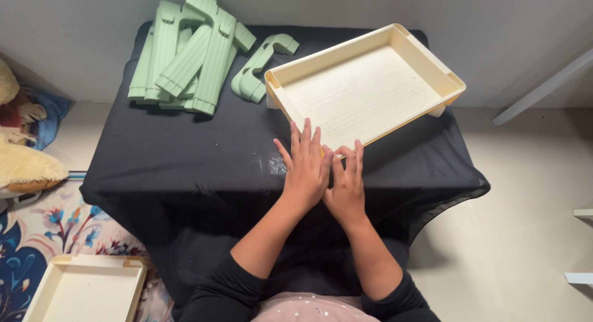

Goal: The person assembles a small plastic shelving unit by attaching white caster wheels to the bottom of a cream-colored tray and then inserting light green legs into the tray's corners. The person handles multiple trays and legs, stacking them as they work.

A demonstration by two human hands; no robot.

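A cream rectangular tray (426, 59) lies tilted on a table draped in black cloth (185, 161). My left hand (306, 167) rests flat on the cloth, fingers spread, with its fingertips touching the tray's near corner. My right hand (346, 186) lies flat beside it, touching the left hand, fingertips at the tray's near edge. Neither hand grips anything. At the table's far left sits a pile of pale green ribbed plastic parts (185, 56), with curved green pieces (259, 65) beside it.
A second cream tray (46, 294) lies on a flowered rug (37, 235) at the lower left. Soft cushions (21, 164) sit at the left edge. White shelf parts (580, 214) show at the right, and a grey wall runs behind.
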